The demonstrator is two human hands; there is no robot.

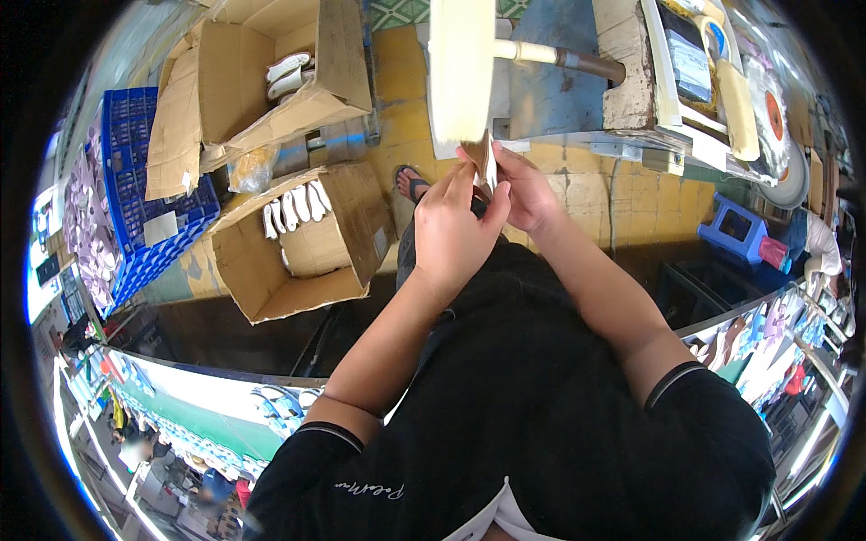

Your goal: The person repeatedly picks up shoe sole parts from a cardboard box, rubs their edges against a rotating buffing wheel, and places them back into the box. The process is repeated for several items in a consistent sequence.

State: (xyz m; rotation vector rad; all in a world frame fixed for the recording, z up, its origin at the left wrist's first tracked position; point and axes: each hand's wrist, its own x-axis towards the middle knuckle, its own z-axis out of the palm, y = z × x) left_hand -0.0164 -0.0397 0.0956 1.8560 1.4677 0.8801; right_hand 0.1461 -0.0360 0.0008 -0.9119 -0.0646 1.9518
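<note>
A person's black shirt (586,415) fills the lower middle of this downward fisheye view, closest to the camera, and two bare forearms reach up from its short sleeves. Their left hand (442,221) and right hand (532,191) meet near the upper centre, closed together around a brown-and-white piece (483,167), slim and partly covered by fingers. Each grip is narrow, pinching the piece from its own side. Its long axis points away from the body, its far end just at the lower edge of a tall, cream-coloured wheel (462,72); whether they touch cannot be told. The fingertips of both hands sit about equally near the wheel, but the bulk of the right hand is nearer than that of the left. From the wheel a shaft (530,51) runs right to a worn tabletop (629,77), whose edge bounds the upper right. To the left stand two open cardboard boxes, an upper box (347,59) and a lower box (361,225), both with white pieces (299,204) inside. Between the lower box and the wheel, yellow floor (401,126) and a sandalled foot (413,185) show; more floor stretches right of the hands, beneath the shaft and tabletop
</note>
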